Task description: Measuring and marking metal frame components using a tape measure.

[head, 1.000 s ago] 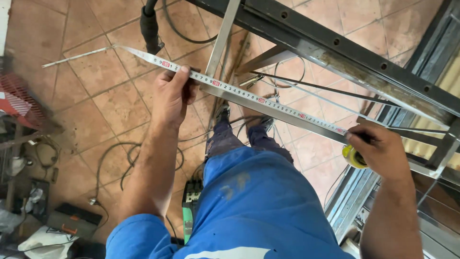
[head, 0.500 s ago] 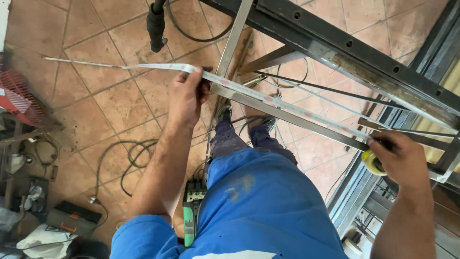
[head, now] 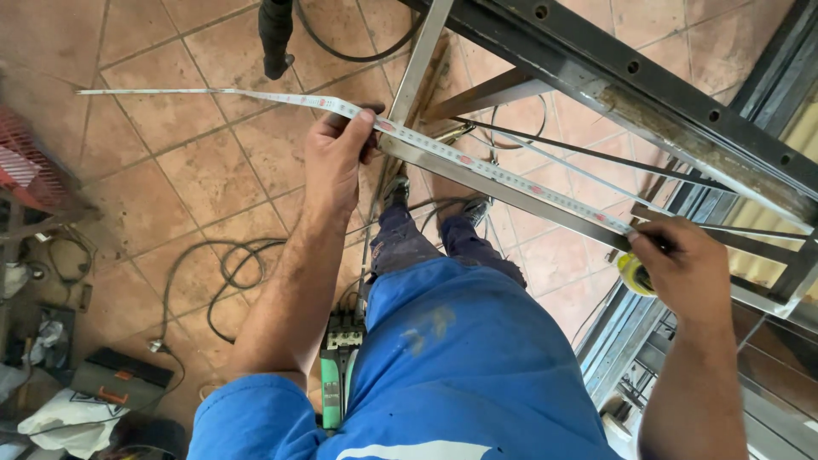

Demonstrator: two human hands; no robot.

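Note:
I look down from a height at a tiled floor. My left hand (head: pixel 335 158) pinches the white blade of a measuring tape (head: pixel 477 163) against a grey metal bar (head: pixel 511 194). The blade runs on past this hand to the left, out over the floor. My right hand (head: pixel 686 268) grips the yellow tape case (head: pixel 632 274) at the bar's right end, by the dark steel frame (head: pixel 648 81).
My legs in blue clothing (head: pixel 452 358) fill the lower middle. Black cables (head: pixel 217 273) loop over the terracotta tiles. A green and black tool (head: pixel 339 375) lies below, a red crate (head: pixel 25 166) at the left, and a black handle (head: pixel 274 34) hangs at the top.
Both hands have shifted right along the bar. More of the tape blade sticks out to the left of my left hand. The view has tilted slightly.

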